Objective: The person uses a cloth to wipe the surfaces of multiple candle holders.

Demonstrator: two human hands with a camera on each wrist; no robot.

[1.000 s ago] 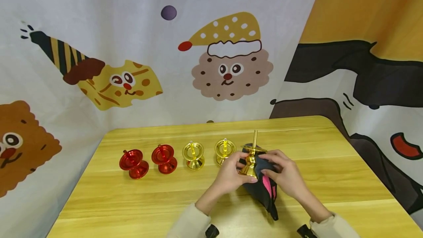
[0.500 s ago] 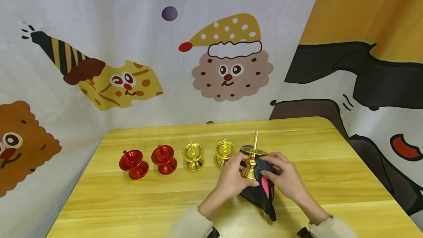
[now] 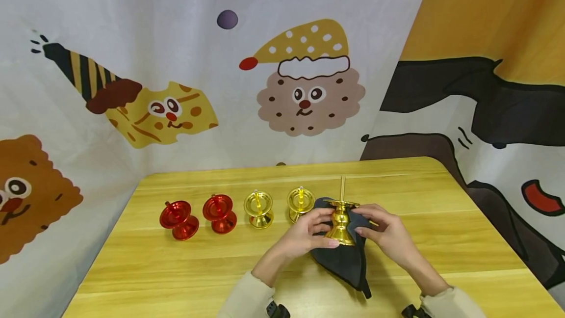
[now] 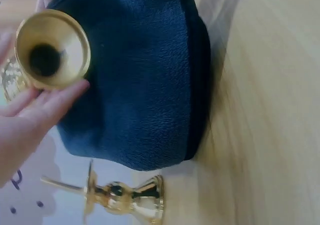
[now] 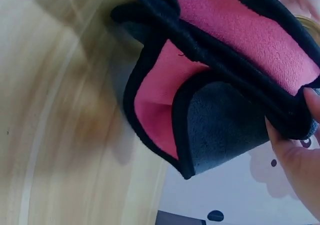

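My left hand (image 3: 304, 233) grips a gold candle holder (image 3: 340, 220), thumb at its base and fingers around its stem. The holder is off the table with its thin spike pointing up, and its hollow base faces the camera in the left wrist view. My right hand (image 3: 390, 233) pinches a dark grey cloth (image 3: 342, 265) with black edging, bunched behind and beside the holder. The cloth hangs down toward the table in a point. In the right wrist view its pink inner side (image 5: 245, 30) shows, with thumb and fingers at a folded edge.
Left of my hands stand two more gold candle holders (image 3: 261, 219) (image 3: 301, 200) and two red candle holders (image 3: 224, 223) (image 3: 185, 227), in a row on the wooden table (image 3: 185, 274). A curtain (image 3: 238, 112) printed with cartoon figures hangs behind the table.
The candle holder has turned a little in my left hand and sits slightly lower. The cloth has swung round, so its pink side no longer shows in the head view.
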